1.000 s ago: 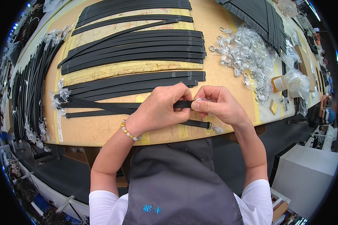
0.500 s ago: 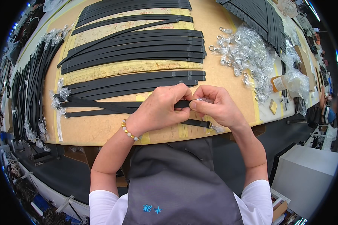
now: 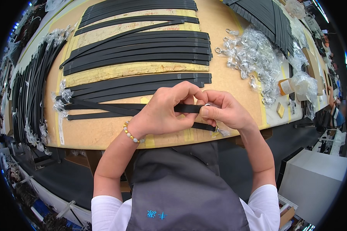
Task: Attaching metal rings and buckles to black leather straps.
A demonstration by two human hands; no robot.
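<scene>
Up close, the left hand (image 3: 165, 107) had the black strap (image 3: 188, 109) pinched between thumb and fingers, and the right hand (image 3: 229, 111) gripped its right end, thumb on top! And there was the change: half a second earlier less strap had shown between the hands; now a longer stretch lay bare, and the left fingers had arched wider. The right hand's lower fingers had come down too, overlapping a second strap (image 3: 203, 126); whether they touched it, the view couldn't tell. A glint of metal ring (image 3: 207, 104) showed by the right thumb, its join to the strap hidden.

All this was above the near edge of the bench (image 3: 96, 134), and around it nothing had shifted: rows of black straps (image 3: 135, 50) lay beyond the hands, a heap of wrapped metal clasps (image 3: 254, 54) sat to the right, a yellow block (image 3: 280, 110) near it, and a thick bundle of straps (image 3: 36, 84) hung over the left edge.
</scene>
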